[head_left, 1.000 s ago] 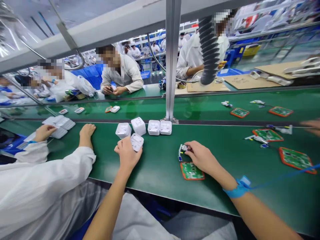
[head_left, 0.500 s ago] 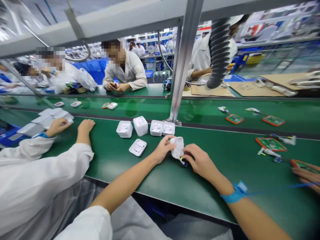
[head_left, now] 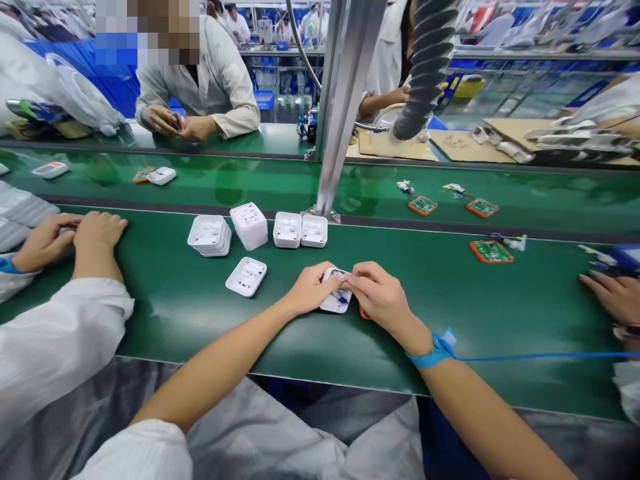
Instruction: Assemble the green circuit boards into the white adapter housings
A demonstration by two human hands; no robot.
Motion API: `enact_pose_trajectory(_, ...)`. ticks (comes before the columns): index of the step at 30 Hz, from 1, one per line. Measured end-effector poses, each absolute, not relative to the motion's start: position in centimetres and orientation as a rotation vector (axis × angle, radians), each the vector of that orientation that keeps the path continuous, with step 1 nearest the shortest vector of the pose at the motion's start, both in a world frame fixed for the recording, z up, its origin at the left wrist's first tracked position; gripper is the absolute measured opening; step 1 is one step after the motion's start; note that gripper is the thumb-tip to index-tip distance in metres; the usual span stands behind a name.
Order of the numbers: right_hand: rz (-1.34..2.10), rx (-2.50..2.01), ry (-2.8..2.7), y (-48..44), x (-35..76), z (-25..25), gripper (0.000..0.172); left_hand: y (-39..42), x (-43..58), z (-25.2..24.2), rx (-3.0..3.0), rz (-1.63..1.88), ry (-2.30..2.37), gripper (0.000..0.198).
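The left hand (head_left: 311, 291) clasps a white case (head_left: 330, 306); the right hand (head_left: 383, 300) bunches its fingers over it, hold unclear. Stacked cases (head_left: 250, 228) stand beyond.

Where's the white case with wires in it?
Head view, just right of centre: the white case is in the left hand, the right hand at its right edge.

Green counter (head_left: 165, 333), upright metal post (head_left: 350, 100)

A dark edging strip (head_left: 425, 225) divides the counter from a glossy green band (head_left: 240, 183) behind. Light gleams softly on both. Near the post hangs a grey ridged hose (head_left: 425, 73). Flat cardboard (head_left: 457, 148) lies farther back, with a blue crate (head_left: 264, 100), yellow bin (head_left: 469, 88) and shiny floor (head_left: 487, 105) beyond.
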State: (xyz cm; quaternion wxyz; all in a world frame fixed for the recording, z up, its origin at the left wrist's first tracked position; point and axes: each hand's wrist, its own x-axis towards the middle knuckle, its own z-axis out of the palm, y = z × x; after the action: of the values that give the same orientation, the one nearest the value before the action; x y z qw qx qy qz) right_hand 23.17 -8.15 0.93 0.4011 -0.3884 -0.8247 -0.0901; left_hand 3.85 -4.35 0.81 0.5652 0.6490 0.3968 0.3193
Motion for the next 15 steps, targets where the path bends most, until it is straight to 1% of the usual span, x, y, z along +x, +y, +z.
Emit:
enact_pose_trajectory(3, -0.259, -0.938, -2.131, -8.8, 23.0, 1.6, 0.016, -5.3, 4.2, 1.2, 1.547, 0.815, 1.011, 0.021)
enact_pose_trajectory(6, -0.214, -0.904, -2.115, -9.0, 23.0, 1.3, 0.013, -5.7, 4.3, 1.3, 1.623, 0.801, 1.044, 0.025)
enact_pose_trajectory(8, -0.114, -0.938, -2.021, -8.5, 22.9, 0.6, 0.004, -5.4, 4.0, 1.1, 1.692, 0.786, 1.063, 0.026)
enact_pose_trajectory(9, -0.03, -0.968, -1.959, -8.1, 22.8, 0.2, 0.004, -5.2, 3.8, 1.1, 1.727, 0.779, 1.065, 0.025)
enact_pose_trajectory(11, 0.146, -1.037, -1.878, -7.4, 22.7, -0.3, 0.013, -4.9, 3.4, 1.1, 1.789, 0.764, 1.056, 0.026)
enact_pose_trajectory(12, 0.209, -1.06, -1.881, -7.3, 22.7, -0.3, 0.014, -4.9, 3.4, 1.3, 1.826, 0.739, 1.049, 0.027)
enact_pose_trajectory(15, 0.233, -1.113, -1.973, -7.5, 22.6, 0.3, 0.008, -5.8, 3.4, 2.1, 1.95, 0.643, 1.039, 0.033)
